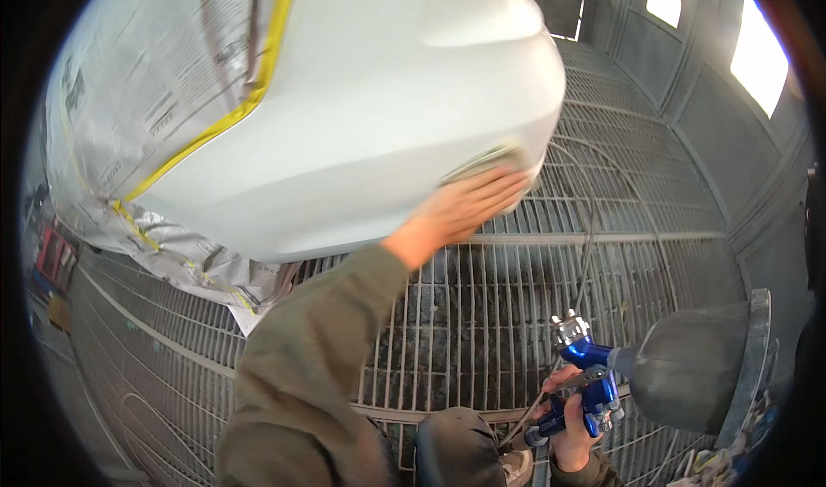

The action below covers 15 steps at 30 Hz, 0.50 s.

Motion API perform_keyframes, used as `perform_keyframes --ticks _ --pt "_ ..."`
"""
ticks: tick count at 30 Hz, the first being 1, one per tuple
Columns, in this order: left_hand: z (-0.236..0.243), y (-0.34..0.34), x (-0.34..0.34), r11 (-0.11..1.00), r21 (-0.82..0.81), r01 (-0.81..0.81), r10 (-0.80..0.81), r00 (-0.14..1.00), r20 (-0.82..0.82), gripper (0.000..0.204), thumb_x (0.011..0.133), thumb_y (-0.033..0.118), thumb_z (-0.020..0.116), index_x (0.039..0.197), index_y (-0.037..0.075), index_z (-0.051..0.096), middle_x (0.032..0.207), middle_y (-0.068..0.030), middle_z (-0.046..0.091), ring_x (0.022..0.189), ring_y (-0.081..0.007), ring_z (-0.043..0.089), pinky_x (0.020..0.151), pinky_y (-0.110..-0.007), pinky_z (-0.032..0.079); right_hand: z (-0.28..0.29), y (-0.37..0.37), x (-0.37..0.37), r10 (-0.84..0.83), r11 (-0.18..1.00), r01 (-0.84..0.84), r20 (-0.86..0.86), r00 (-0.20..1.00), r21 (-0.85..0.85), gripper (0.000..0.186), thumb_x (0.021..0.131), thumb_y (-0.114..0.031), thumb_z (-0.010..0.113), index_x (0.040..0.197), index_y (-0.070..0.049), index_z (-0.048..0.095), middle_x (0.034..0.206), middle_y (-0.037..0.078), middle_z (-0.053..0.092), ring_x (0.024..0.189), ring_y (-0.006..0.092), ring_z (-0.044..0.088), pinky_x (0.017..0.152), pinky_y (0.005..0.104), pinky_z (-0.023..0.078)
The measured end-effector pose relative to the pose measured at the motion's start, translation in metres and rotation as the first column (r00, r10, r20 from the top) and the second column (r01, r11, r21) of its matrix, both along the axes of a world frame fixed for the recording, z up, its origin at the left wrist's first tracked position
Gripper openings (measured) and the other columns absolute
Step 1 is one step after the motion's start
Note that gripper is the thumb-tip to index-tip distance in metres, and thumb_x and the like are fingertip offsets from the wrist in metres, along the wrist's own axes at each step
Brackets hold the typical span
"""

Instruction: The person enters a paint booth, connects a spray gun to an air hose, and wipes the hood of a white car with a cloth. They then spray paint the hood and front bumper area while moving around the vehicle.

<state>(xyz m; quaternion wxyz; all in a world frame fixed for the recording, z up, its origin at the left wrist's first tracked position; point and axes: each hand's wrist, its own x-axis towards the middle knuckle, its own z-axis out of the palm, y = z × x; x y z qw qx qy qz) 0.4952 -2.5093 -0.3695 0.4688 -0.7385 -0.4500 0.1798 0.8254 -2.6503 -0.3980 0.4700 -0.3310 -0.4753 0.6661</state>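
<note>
My left hand (465, 205) lies with its fingers close together over a pale folded cloth (495, 162), pressing it against the lower corner of a white car body panel (361, 134). Some motion blur softens the cloth's outline. Low on the right, my right hand (572, 427) is wrapped round the handle of a blue spray gun (598, 392). A large grey, dusty paint cup (697, 371) is attached to the gun, tilted out to the right. The silver nozzle points up and away from me.
Masking film (155, 83) edged with yellow tape (219, 126) covers the car's left part. A slatted metal grate floor (430, 341) lies below. An air hose (589, 220) runs over it. Grey booth walls (731, 134) with bright windows stand at right. My knee (460, 448) shows at the bottom.
</note>
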Motion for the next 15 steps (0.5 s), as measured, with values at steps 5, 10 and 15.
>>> perform_keyframes --ticks 5,10,15 --pt "-0.052 -0.154 -0.146 0.936 -0.29 -0.199 0.15 0.972 -0.183 0.08 0.091 0.019 0.046 0.16 0.023 0.007 0.167 0.0041 0.004 0.153 -0.0137 0.007 0.127 -0.037 0.006 -0.023 0.009 0.017 0.078 0.996 -0.078 0.005 0.997 -0.049 0.032 0.097 -0.022 0.059 0.115 0.003 0.051 0.109 0.015 0.057 0.083 0.02 0.06 0.064 0.0321 0.056" --pt "-0.04 -0.179 -0.149 0.919 -0.295 -0.261 0.156 0.93 -0.334 0.069 0.095 0.024 0.039 0.16 0.023 0.015 0.167 0.0093 0.008 0.152 -0.0082 0.009 0.126 -0.035 0.011 -0.053 0.014 0.036 0.027 0.986 -0.026 0.008 1.0 -0.167 0.037 0.098 -0.026 0.061 0.12 0.002 0.053 0.112 0.014 0.057 0.099 0.0209 0.059 0.064 0.0315 0.056" --pt "-0.053 -0.045 -0.039 0.968 -0.18 -0.172 0.058 0.858 -0.511 0.067 0.1 0.031 0.034 0.159 0.008 0.011 0.167 -0.0018 0.005 0.154 -0.0155 0.004 0.127 -0.034 0.006 -0.046 0.017 0.047 -0.022 0.98 0.017 -0.021 1.0 -0.2 0.038 0.097 -0.026 0.062 0.123 0.001 0.053 0.113 0.013 0.057 0.1 0.0216 0.059 0.065 0.0317 0.056"
